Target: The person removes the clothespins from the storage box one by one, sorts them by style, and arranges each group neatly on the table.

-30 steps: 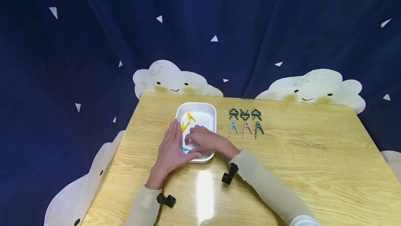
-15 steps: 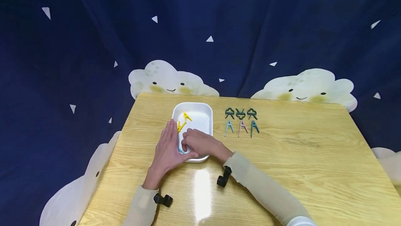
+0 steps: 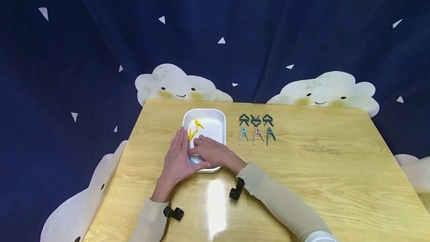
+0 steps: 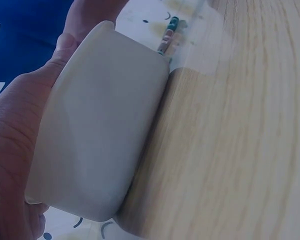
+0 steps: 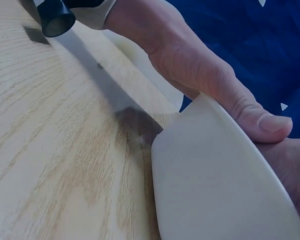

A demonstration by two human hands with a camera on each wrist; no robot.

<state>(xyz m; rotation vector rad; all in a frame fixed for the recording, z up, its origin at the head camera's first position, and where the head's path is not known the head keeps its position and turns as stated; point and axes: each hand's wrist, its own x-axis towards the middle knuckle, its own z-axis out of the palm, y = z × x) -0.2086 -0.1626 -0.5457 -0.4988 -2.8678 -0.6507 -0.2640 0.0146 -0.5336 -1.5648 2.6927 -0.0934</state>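
Observation:
My left hand (image 3: 176, 159) lies along the left side of a white tray (image 3: 220, 130), fingers straight, thumb stretched over the near rim. In the left wrist view that hand (image 4: 15, 130) rests against the rim of the tray (image 4: 105, 120). My right hand (image 3: 211, 150) reaches into the near left part of the tray, fingers bent downward. Beside its fingers a bit of a light blue clip (image 3: 192, 160) shows; whether they pinch it is hidden. Two yellow clothespins (image 3: 198, 124) (image 3: 192, 134) lie farther back in the tray.
Right of the tray lie three dark green cloud-shaped clips (image 3: 256, 121) in a row. In front of them are a light blue clothespin (image 3: 243, 134), a pink one (image 3: 258, 134) and a teal one (image 3: 270, 134). A navy curtain (image 3: 188, 40) hangs behind the wooden table (image 3: 319, 167).
The whole head view has shifted slightly. Inside the tray my right hand's fingers have moved a little left, toward the left hand. My left hand keeps its place on the tray.

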